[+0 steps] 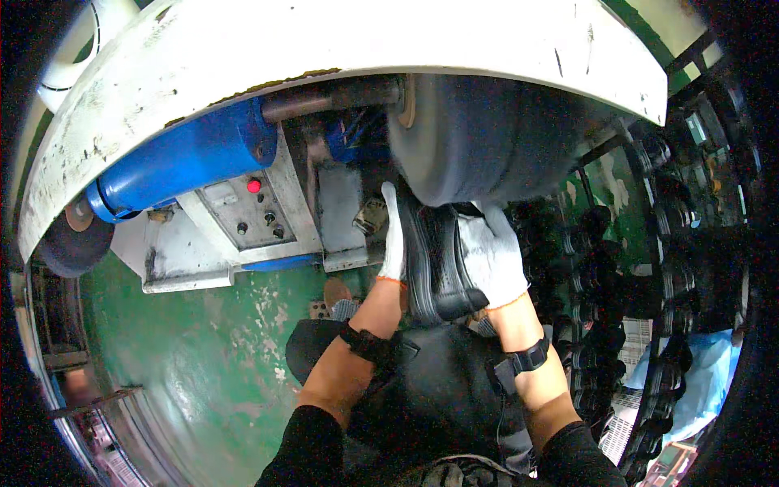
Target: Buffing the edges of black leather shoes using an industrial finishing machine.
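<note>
Between my two gloved hands is a black leather shoe (442, 260), tilted so its ridged sole edge faces left. My left hand (394, 235), in a white glove with an orange cuff, presses flat along the sole side. My right hand (493, 253), gloved in the same white, is wrapped round the upper, its fingertips partly hidden. The shoe's far end lies right under a large grey buffing wheel (487, 142), which looks blurred as if spinning. Whether shoe and wheel touch, I cannot tell.
A white hood (389, 36) arches over the wheel. Left of it are a blue motor housing (187, 158), a control panel with a red button (254, 186), and a second dark wheel (77, 243). Racks of black shoes (669, 300) stand at the right. The floor (195, 349) is green and worn.
</note>
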The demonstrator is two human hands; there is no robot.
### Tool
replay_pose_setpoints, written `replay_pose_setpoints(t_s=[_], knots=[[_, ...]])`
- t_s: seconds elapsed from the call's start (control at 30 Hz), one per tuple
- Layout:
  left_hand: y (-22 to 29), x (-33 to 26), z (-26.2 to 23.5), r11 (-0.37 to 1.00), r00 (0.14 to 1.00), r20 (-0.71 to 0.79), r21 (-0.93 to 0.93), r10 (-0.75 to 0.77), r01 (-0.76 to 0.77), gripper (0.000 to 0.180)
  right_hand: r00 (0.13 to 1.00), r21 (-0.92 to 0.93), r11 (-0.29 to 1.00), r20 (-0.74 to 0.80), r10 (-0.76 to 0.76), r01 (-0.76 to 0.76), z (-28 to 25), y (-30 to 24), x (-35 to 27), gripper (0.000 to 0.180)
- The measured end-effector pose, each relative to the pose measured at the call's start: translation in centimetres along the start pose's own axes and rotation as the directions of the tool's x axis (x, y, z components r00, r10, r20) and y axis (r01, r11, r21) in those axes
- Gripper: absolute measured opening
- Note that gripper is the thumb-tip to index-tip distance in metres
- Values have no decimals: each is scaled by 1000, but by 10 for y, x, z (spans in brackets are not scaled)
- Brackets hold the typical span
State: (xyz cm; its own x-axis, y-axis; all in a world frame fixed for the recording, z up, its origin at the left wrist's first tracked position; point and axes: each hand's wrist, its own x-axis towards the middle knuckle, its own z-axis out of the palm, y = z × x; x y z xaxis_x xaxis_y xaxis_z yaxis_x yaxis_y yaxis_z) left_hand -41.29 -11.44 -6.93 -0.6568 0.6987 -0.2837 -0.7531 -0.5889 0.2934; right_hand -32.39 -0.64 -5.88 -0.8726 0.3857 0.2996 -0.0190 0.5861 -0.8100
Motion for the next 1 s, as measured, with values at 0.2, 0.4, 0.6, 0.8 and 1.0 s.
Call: replay_pose_setpoints(t_s=[0.2,0.4,0.6,0.8,1.0], knots=[[20,16,6,989,991,-47,80,128,-124,73,888,-805,381,372,-271,454,-21,-13,30,16],[49,13,5,934,958,-134,289,254,-208,68,990,-220,965,41,-137,143,-7,18,31,15],[32,-11,65,944,879,-414,312,236,-107,59,981,-540,839,191,43,68,-13,-8,41,24],[16,11,26,940,926,-278,295,256,-171,64,978,-538,821,23,-209,189,-20,-8,48,35],[38,5,2,802,875,-280,569,396,-181,62,957,-498,834,266,-114,238,3,0,45,43]])
